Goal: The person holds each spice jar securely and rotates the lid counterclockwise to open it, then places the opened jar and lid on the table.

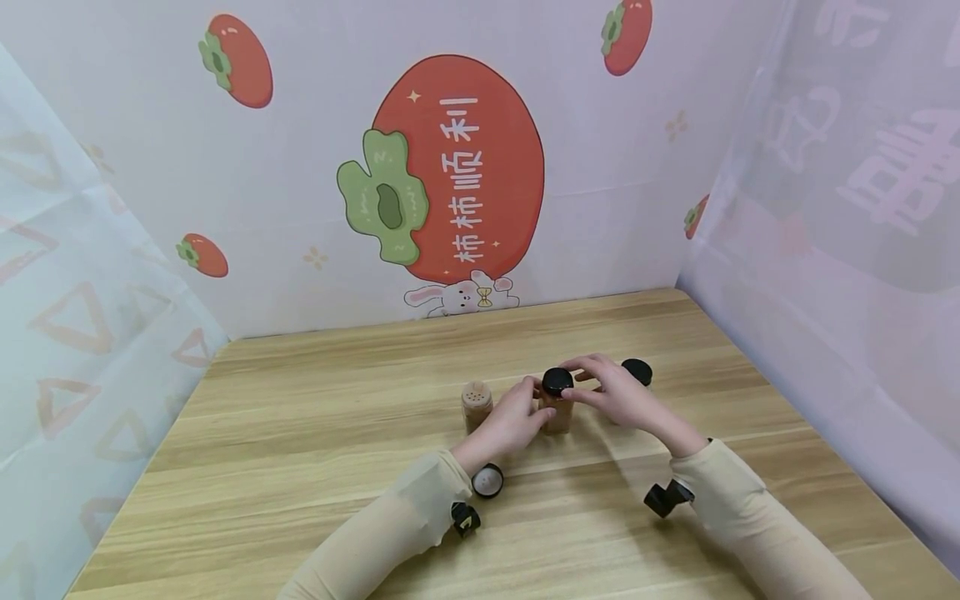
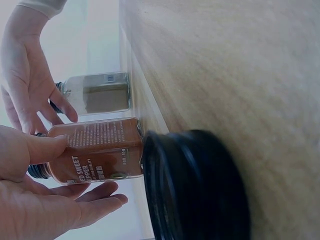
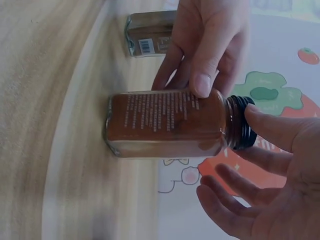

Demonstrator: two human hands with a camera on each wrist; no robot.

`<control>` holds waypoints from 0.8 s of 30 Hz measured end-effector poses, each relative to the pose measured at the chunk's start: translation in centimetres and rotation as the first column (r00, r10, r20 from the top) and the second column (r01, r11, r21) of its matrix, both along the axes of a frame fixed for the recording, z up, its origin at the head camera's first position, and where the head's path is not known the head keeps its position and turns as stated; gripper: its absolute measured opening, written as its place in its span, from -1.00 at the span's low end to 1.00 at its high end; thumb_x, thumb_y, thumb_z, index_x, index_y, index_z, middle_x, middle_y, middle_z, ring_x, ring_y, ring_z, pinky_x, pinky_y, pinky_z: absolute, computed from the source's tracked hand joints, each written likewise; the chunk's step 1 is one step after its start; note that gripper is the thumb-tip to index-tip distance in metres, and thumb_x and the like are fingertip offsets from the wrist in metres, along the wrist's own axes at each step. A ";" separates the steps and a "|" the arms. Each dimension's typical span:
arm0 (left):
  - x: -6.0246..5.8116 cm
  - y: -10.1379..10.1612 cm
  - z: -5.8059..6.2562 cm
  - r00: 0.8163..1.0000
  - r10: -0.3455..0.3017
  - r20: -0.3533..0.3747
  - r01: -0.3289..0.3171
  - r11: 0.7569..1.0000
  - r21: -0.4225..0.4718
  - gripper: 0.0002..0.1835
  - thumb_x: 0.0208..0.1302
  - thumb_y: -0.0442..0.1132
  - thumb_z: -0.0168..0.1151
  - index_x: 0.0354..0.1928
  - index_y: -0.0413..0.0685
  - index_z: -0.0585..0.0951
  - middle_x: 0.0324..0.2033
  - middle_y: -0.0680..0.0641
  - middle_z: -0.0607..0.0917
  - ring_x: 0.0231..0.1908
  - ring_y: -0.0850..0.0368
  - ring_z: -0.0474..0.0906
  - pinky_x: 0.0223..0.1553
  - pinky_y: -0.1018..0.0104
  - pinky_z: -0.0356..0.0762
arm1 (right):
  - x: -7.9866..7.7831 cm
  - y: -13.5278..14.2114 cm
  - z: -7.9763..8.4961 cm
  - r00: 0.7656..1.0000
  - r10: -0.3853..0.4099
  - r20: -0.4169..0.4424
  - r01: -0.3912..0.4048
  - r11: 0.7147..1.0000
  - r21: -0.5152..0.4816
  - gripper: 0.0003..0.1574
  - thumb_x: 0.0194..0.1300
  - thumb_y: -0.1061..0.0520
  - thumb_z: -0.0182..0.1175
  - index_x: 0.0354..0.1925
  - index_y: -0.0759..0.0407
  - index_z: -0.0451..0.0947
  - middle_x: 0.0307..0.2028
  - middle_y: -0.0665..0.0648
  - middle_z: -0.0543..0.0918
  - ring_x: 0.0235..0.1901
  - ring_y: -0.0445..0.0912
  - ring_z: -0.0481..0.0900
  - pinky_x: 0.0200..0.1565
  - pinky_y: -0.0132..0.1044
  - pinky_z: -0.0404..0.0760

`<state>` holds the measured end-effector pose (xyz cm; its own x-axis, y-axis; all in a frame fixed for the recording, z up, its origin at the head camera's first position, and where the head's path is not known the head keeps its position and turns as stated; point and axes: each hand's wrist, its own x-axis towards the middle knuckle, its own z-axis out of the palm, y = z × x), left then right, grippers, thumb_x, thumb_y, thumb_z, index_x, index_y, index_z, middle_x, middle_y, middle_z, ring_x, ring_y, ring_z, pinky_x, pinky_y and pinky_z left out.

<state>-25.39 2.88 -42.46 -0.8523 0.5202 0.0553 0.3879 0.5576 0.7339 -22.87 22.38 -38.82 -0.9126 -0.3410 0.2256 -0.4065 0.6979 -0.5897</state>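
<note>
A spice jar (image 1: pixel 557 420) filled with reddish-brown powder is positioned upright at the table (image 1: pixel 315 417), between the two hands. Whether its base is in contact with the wood cannot be told. White print is carried on the glass, and the words "SWEET PEPPER" can be read in the left wrist view.

The jar body is gripped by the left hand (image 1: pixel 513 421): the thumb is placed on one face and the fingers are placed around the opposite side. The black lid (image 1: pixel 557 381), seated at the jar's neck, is pinched between the thumb and forefinger of the right hand (image 1: pixel 618 396); the remaining fingers of that hand are spread clear of the glass.

To the left of the gripped jar, an uncapped jar (image 1: pixel 477 398) with a perforated top is partly covered by the left hand. A loose lid (image 1: pixel 487 481), its pale inner side exposed, is located near the left sleeve (image 1: pixel 390 525). A third jar (image 2: pixel 102 93), containing grey-brown powder and fitted with a black cap (image 1: pixel 637 372), is located beyond the right hand. The table is backed by a pale cloth (image 1: pixel 300 167) printed with red fruit.
</note>
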 end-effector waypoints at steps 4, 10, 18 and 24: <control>0.1 0.0 0.0 1.000 -0.002 0.002 0.002 1.000 0.000 -0.64 0.36 -0.15 0.13 0.11 -0.13 0.40 0.07 -0.17 0.54 -0.07 0.11 0.51 -0.13 0.30 0.51 | -0.1 0.3 -0.1 1.000 0.020 0.008 -0.020 1.000 0.013 -0.51 0.30 0.04 0.21 0.16 0.14 0.47 0.12 0.34 0.48 0.02 0.24 0.55 -0.04 0.11 0.56; 0.1 -0.1 0.0 1.000 -0.004 0.000 0.004 1.000 0.001 -0.65 0.36 -0.15 0.13 0.10 -0.12 0.40 0.05 -0.16 0.55 -0.08 0.12 0.50 -0.13 0.29 0.50 | -0.1 0.4 0.1 0.999 0.038 0.010 -0.038 0.999 0.010 -0.51 0.30 0.06 0.20 0.16 0.16 0.46 0.13 0.35 0.48 0.02 0.25 0.54 -0.03 0.12 0.56; 0.0 0.0 -0.1 1.000 -0.001 -0.010 0.001 1.000 0.004 -0.65 0.35 -0.16 0.14 0.10 -0.13 0.41 0.05 -0.16 0.56 0.00 0.08 0.51 -0.04 0.23 0.51 | -0.1 0.3 0.0 1.000 0.016 0.010 -0.016 1.000 -0.014 -0.41 0.28 0.04 0.23 0.18 0.28 0.41 0.15 0.32 0.49 0.03 0.25 0.55 -0.04 0.02 0.60; 0.0 0.0 -0.1 1.000 0.001 -0.009 -0.001 1.000 0.002 -0.64 0.36 -0.16 0.13 0.11 -0.12 0.40 0.06 -0.16 0.55 -0.02 0.09 0.50 -0.05 0.23 0.50 | 0.0 0.1 -0.2 0.998 -0.061 0.021 0.062 0.997 -0.036 -0.31 0.23 -0.03 0.28 0.20 0.30 0.38 0.13 0.33 0.51 0.01 0.26 0.56 -0.08 0.00 0.62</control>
